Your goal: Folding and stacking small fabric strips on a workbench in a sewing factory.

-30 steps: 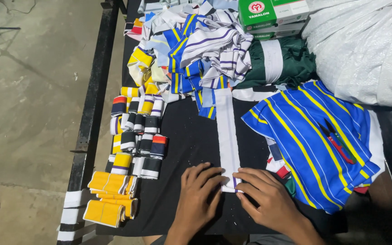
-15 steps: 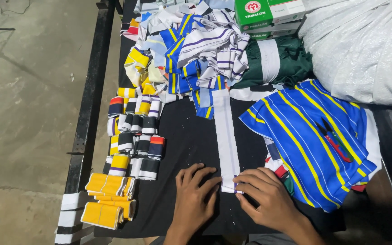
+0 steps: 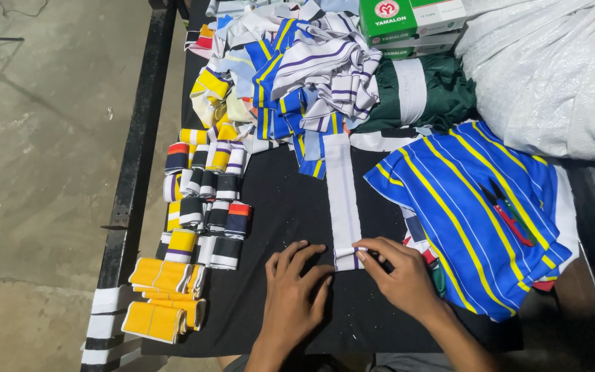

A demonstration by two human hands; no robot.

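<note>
A long white knit strip (image 3: 343, 193) with faint stripes lies lengthwise on the black table (image 3: 284, 200). My right hand (image 3: 397, 275) pinches its near end, which is folded over into a small roll. My left hand (image 3: 294, 296) rests flat on the black surface just left of that end, fingers spread, touching nothing else.
Rolled striped bands (image 3: 208, 200) stand in rows at the left, with yellow folded ones (image 3: 163, 296) nearer the edge. A heap of striped fabric (image 3: 297, 76) lies at the back. Blue-and-yellow striped cloth (image 3: 470, 207) with scissors (image 3: 507, 210) lies right. Green cloth (image 3: 414, 93), boxes and a white sack sit behind.
My right hand has folded the strip's near end over into a small roll. My left hand has come off the strip and lies flat beside it.
</note>
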